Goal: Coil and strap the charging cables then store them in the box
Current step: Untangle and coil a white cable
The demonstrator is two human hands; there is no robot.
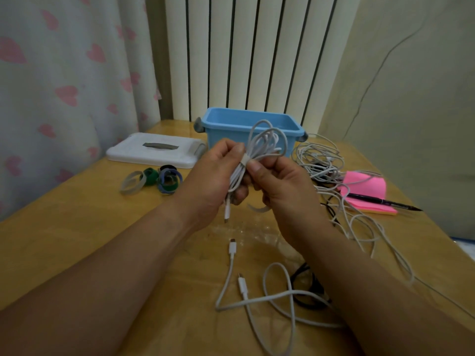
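Left hand (213, 176) grips coiled white cable (259, 147); right hand (280, 186) pinches pale strap (245, 160) around it, above table (77, 227), before blue box (221, 133).

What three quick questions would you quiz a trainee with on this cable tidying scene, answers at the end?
1. True or false: the blue box stands with no lid on it.
2. The coiled white cable is held by: A one hand, B both hands, C neither.
3. Fill in: the spare straps lie on the person's ___ side.
Key: 1 true. 2 B, left hand and right hand. 3 left.
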